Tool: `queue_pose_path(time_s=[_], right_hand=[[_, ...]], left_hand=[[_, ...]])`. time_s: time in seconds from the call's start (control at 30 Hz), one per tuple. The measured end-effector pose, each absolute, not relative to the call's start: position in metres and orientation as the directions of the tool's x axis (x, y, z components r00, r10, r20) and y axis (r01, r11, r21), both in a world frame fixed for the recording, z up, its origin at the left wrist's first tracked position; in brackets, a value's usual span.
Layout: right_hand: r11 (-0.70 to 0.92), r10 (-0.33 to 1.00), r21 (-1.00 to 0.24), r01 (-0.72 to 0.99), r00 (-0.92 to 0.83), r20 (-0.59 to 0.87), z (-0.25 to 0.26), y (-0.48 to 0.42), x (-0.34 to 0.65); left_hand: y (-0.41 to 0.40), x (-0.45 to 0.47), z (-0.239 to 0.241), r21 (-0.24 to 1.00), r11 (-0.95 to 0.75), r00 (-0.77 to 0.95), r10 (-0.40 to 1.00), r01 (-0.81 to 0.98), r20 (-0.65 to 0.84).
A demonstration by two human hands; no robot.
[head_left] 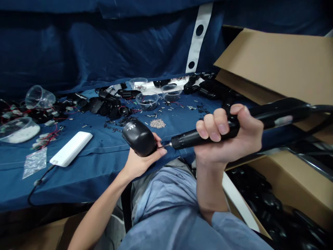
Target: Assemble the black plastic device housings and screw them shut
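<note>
My left hand is wrapped round a rounded black plastic housing with small white marks on top, held above the front edge of the table. A black electric screwdriver lies nearly level in my right hand, its cable running off to the right. The thin bit of the screwdriver reaches the right side of the housing, close to my left fingertips; where it meets the housing is hard to make out. Just behind the housing, a small heap of silvery screws sits on the blue cloth.
Clear plastic tubs and black parts crowd the back of the table. At left are a white power bank-like device, wired parts and a plastic bag. Cardboard boxes stand at right, the lower one holding black parts.
</note>
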State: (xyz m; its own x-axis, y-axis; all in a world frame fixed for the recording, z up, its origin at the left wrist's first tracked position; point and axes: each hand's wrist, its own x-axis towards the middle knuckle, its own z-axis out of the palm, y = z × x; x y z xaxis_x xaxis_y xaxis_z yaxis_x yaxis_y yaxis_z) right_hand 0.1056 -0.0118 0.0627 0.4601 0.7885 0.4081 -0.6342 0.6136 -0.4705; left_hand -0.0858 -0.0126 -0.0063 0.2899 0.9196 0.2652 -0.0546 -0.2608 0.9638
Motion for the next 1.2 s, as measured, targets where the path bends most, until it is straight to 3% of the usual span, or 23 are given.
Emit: queue_pose_path(time_s=[0.13,0.3,0.87,1.2], right_hand=[[0.645,0.765,-0.451,-0.618,0.519,0.383,0.064,-0.016,0.102],[0.659,0.752,-0.433,-0.615,0.534,0.386,0.065,-0.020,0.101],[0.623,0.782,-0.471,-0.625,0.511,0.357,0.066,-0.024,0.093],[0.629,0.777,-0.468,-0.620,0.512,0.366,0.065,-0.024,0.093]], left_hand=[[-0.018,-0.078,-0.008,0.966,-0.091,0.304,0.938,-0.241,0.165],[-0.019,-0.074,-0.011,0.864,0.190,0.264,0.962,-0.465,-0.069],[-0.022,-0.071,-0.004,0.785,0.327,0.301,0.935,-0.526,-0.188],[-0.023,-0.071,-0.004,0.805,0.315,0.288,0.939,-0.503,-0.188]])
